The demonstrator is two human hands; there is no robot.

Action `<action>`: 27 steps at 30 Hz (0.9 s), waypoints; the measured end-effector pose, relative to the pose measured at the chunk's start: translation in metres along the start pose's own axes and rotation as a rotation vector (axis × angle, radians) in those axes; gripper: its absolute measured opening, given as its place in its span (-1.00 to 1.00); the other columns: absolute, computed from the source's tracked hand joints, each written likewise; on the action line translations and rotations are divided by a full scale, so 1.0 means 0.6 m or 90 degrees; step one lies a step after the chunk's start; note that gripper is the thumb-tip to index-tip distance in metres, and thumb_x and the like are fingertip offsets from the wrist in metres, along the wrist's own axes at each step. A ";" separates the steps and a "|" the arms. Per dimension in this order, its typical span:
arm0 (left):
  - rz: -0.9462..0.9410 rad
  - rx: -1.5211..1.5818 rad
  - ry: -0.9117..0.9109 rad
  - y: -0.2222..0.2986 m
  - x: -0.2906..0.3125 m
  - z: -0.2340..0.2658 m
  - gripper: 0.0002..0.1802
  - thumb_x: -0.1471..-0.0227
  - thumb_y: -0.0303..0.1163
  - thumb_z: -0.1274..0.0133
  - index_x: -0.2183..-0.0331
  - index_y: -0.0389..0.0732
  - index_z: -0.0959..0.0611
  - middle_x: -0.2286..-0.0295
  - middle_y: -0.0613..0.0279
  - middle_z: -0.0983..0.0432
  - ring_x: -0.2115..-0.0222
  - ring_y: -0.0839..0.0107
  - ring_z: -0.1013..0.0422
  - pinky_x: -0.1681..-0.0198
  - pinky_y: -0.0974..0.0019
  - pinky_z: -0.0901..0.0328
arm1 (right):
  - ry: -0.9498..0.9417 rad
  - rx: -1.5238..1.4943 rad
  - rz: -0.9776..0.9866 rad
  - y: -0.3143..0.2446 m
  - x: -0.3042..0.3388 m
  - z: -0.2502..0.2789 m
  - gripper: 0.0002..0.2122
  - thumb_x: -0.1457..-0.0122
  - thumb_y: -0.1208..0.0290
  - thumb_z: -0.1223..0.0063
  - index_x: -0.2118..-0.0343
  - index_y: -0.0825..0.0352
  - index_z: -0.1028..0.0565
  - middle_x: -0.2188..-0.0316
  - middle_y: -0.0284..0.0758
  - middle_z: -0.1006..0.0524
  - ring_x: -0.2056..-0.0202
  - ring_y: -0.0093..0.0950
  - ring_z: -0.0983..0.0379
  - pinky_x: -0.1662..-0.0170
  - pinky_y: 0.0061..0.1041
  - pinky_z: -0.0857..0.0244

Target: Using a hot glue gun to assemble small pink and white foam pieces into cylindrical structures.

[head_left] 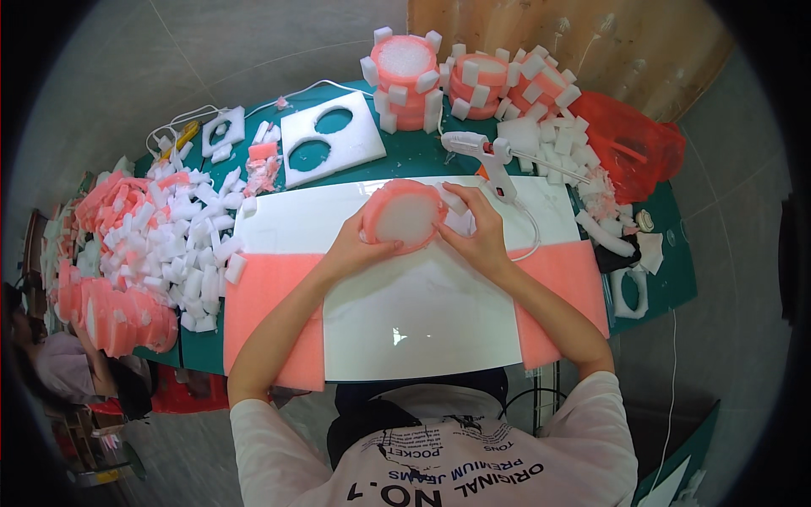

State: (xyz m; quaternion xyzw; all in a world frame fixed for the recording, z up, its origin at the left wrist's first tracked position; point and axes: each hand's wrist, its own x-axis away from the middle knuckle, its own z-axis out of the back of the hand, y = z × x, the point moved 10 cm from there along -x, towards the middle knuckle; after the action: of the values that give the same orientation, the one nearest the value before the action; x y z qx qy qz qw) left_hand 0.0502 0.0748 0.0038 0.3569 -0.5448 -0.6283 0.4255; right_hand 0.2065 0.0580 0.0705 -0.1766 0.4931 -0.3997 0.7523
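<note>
Above the white board [422, 325] I hold a round foam piece [407, 215] with a pink rim and a pale white middle. My left hand [359, 245] is closed around its left side, thumb along the near rim. At the right rim, my right hand [475, 230] is closed on a small white foam block [456, 199], pressed against the pink edge. The right fingers partly hide this block. A white hot glue gun [481, 152] stands just beyond my right hand, its cord running down onto the board.
Pink foam sheets [274, 317] lie at both sides of the board. White foam blocks [190, 245] and pink rings [127, 313] are heaped at left. Finished-looking pink rounds with white blocks [407, 80] stand at the back, near a red plastic bag [625, 144]. Another person [72, 367] sits at far left.
</note>
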 end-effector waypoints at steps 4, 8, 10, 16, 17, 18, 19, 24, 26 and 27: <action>0.066 -0.029 -0.006 -0.015 0.001 0.008 -0.25 0.31 -0.43 -0.16 0.01 -0.24 -0.25 0.12 0.15 -0.30 0.11 0.35 -0.27 0.06 0.32 -0.21 | -0.006 -0.012 0.007 -0.007 -0.004 0.002 -0.57 0.16 0.50 -0.13 0.14 0.33 -0.34 0.25 -0.20 -0.41 0.25 -0.32 -0.37 0.18 -0.48 -0.24; 0.060 0.153 0.033 -0.028 -0.005 0.016 -0.24 0.29 -0.47 -0.12 -0.02 -0.23 -0.19 0.08 0.12 -0.24 0.13 0.30 -0.29 0.09 0.28 -0.26 | -0.012 -0.120 -0.026 0.021 -0.002 0.002 -0.59 0.07 0.50 -0.02 0.09 0.39 -0.32 0.21 -0.18 -0.43 0.19 -0.35 -0.38 0.12 -0.49 -0.21; 0.007 0.267 0.067 -0.013 -0.005 0.020 -0.24 0.20 -0.46 -0.09 -0.05 -0.12 -0.11 0.10 0.10 -0.23 0.20 0.28 -0.33 0.19 0.24 -0.34 | -0.019 -0.167 -0.048 0.037 0.000 -0.002 -0.60 0.04 0.49 0.02 0.07 0.41 -0.31 0.20 -0.17 -0.43 0.17 -0.37 -0.38 0.10 -0.49 -0.20; 0.063 0.417 0.054 -0.016 -0.003 0.021 -0.27 0.06 -0.54 0.07 -0.08 0.05 0.03 0.09 0.00 -0.17 0.16 0.21 -0.32 0.26 0.08 -0.39 | -0.027 -0.279 -0.110 0.052 0.004 -0.016 -0.66 -0.01 0.56 0.10 0.09 0.41 -0.34 0.21 -0.21 -0.45 0.18 -0.44 -0.39 0.11 -0.54 -0.20; 0.063 0.417 0.053 -0.016 -0.003 0.020 -0.27 0.06 -0.54 0.07 -0.08 0.05 0.03 0.09 0.00 -0.17 0.16 0.21 -0.32 0.26 0.08 -0.39 | -0.024 -0.266 -0.097 0.051 0.003 -0.014 -0.68 0.00 0.59 0.10 0.11 0.39 -0.37 0.23 -0.21 -0.46 0.20 -0.46 -0.40 0.15 -0.57 -0.21; 0.074 0.428 0.053 -0.018 -0.003 0.017 -0.31 0.03 -0.51 0.10 -0.08 0.06 0.01 0.06 0.01 -0.15 0.15 0.23 -0.32 0.26 0.15 -0.40 | -0.021 -0.252 -0.085 0.050 0.002 -0.012 -0.69 0.01 0.62 0.10 0.13 0.37 -0.39 0.26 -0.22 -0.47 0.22 -0.48 -0.41 0.19 -0.59 -0.23; 0.086 0.439 0.053 -0.021 -0.002 0.015 -0.36 0.01 -0.49 0.13 -0.07 0.06 -0.01 0.04 0.01 -0.13 0.14 0.24 -0.31 0.25 0.23 -0.40 | -0.021 -0.252 -0.085 0.047 0.001 -0.011 -0.69 0.01 0.62 0.10 0.13 0.37 -0.39 0.26 -0.22 -0.47 0.22 -0.48 -0.41 0.19 -0.59 -0.23; 0.104 0.465 0.042 -0.037 -0.009 0.020 -0.56 -0.05 -0.39 0.19 0.00 -0.13 -0.17 0.10 0.03 -0.22 0.16 0.31 -0.33 0.27 0.31 -0.41 | -0.025 -0.144 -0.035 0.019 -0.001 -0.003 -0.74 0.08 0.68 0.02 0.27 0.33 -0.49 0.47 -0.27 -0.49 0.45 -0.51 -0.42 0.40 -0.63 -0.24; 0.128 0.478 0.021 -0.045 -0.011 0.015 -0.63 -0.07 -0.37 0.21 0.05 -0.22 -0.25 0.12 0.05 -0.25 0.17 0.32 -0.34 0.28 0.33 -0.41 | -0.013 -0.140 -0.010 0.012 -0.001 0.000 -0.75 0.10 0.68 -0.01 0.30 0.34 -0.50 0.50 -0.28 -0.48 0.47 -0.51 -0.41 0.41 -0.63 -0.24; 0.140 0.468 0.022 -0.050 -0.010 0.014 -0.64 -0.08 -0.35 0.23 0.08 -0.28 -0.29 0.14 0.05 -0.28 0.17 0.35 -0.34 0.27 0.35 -0.40 | 0.000 -0.135 0.016 0.006 -0.001 0.004 -0.77 0.12 0.68 -0.03 0.33 0.35 -0.51 0.52 -0.29 -0.48 0.50 -0.51 -0.39 0.42 -0.63 -0.24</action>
State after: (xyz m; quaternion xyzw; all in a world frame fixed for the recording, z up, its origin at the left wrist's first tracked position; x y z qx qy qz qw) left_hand 0.0404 0.0851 -0.0244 0.4354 -0.7619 -0.3352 0.3430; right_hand 0.2099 0.0604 0.0699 -0.2494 0.5348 -0.3359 0.7341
